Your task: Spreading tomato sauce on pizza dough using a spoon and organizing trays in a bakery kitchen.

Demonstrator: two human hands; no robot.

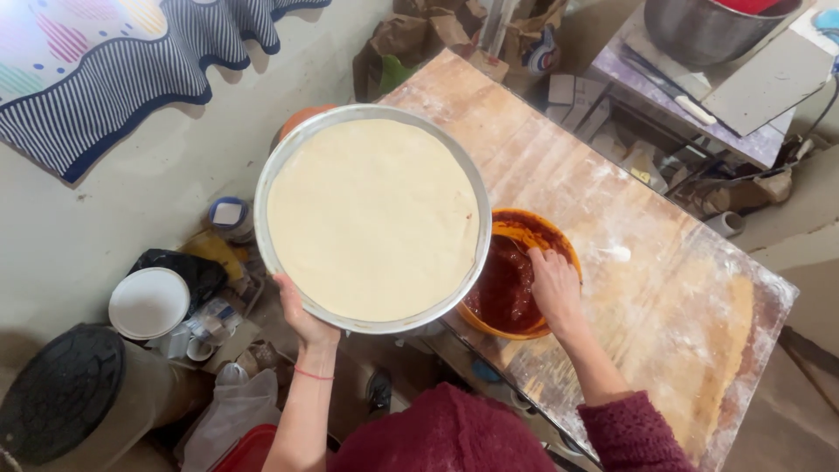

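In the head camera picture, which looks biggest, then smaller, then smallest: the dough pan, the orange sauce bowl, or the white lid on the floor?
1. Dough pan, though it is held up nearer the camera, which adds to its size.
2. Sauce bowl, partly hidden behind the pan.
3. White lid, which lies farthest down, so it may look smaller than it is.

Makeshift kitchen — floured worktable (612,227), dough pan (371,218), sauce bowl (516,288).

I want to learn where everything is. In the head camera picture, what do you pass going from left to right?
Black round lid → white lid → left hand → round metal pan of flat dough → right hand in the orange bowl of red sauce → floury wooden board.
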